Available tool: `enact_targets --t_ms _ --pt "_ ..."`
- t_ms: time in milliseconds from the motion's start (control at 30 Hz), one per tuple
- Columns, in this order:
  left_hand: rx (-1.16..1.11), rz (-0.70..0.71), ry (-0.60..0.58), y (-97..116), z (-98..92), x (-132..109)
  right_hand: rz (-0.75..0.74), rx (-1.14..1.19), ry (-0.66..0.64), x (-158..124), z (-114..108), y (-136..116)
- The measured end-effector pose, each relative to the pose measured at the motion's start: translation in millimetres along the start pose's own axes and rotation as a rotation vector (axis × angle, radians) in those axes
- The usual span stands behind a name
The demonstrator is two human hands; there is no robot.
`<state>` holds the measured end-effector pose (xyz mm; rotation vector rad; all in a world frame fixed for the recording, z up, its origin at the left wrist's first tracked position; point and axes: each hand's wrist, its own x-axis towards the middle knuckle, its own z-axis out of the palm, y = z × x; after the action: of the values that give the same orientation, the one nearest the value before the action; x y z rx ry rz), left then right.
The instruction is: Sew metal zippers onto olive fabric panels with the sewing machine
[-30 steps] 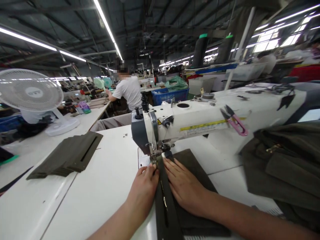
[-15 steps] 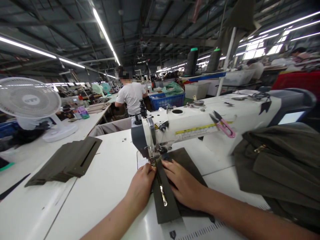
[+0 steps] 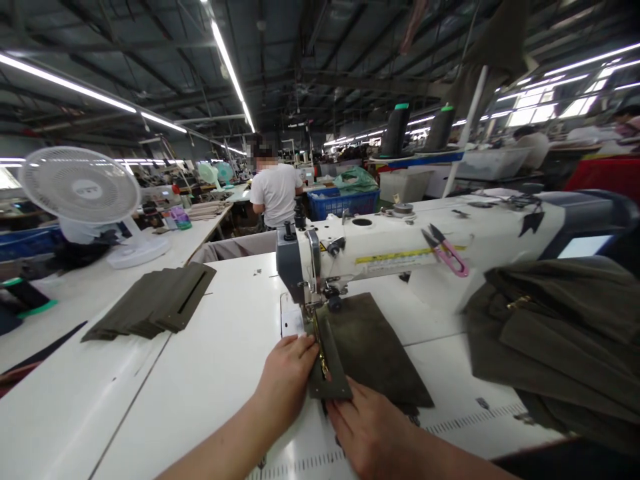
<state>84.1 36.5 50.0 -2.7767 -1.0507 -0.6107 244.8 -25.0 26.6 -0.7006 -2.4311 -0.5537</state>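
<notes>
A narrow dark olive fabric panel (image 3: pixel 341 373) with a brass zipper (image 3: pixel 323 360) lies under the presser foot of a white sewing machine (image 3: pixel 345 253). My left hand (image 3: pixel 290 370), fingers curled together, holds the panel's left edge just in front of the needle area. At the panel's near end, my right hand (image 3: pixel 373 427) grips the right corner, with some fingers hidden under the fabric. A wider olive fabric piece (image 3: pixel 380 353) spreads out to the right beneath the panel.
Stacked olive panels (image 3: pixel 150 303) lie on the table to the left, near a white fan (image 3: pixel 83 187). Bunched olive fabric (image 3: pixel 555 333) sits at the right. Pink thread snips (image 3: pixel 450 253) rest on the machine arm. A person in white (image 3: pixel 275 193) is ahead, beside a blue crate (image 3: pixel 345 203).
My right hand has moved from beside the presser foot back to the panel's near end. The panel has fed farther under the foot. The camera view has shifted slightly left.
</notes>
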Motion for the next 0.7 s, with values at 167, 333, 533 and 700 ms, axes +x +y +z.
enact_targets --t_ms 167,333,533,700 --pt "0.004 0.059 0.033 -3 2.4 2 0.031 -0.006 0.068 0 4 2" --pt "0.012 0.071 0.028 -6 2.6 8 0.062 0.039 0.071 0 6 6" --pt "-0.005 0.097 0.078 -10 5.9 5 0.103 0.049 0.091 0 13 15" --pt "-0.036 0.115 0.121 -20 11.8 11 0.133 0.077 0.097 2 25 24"
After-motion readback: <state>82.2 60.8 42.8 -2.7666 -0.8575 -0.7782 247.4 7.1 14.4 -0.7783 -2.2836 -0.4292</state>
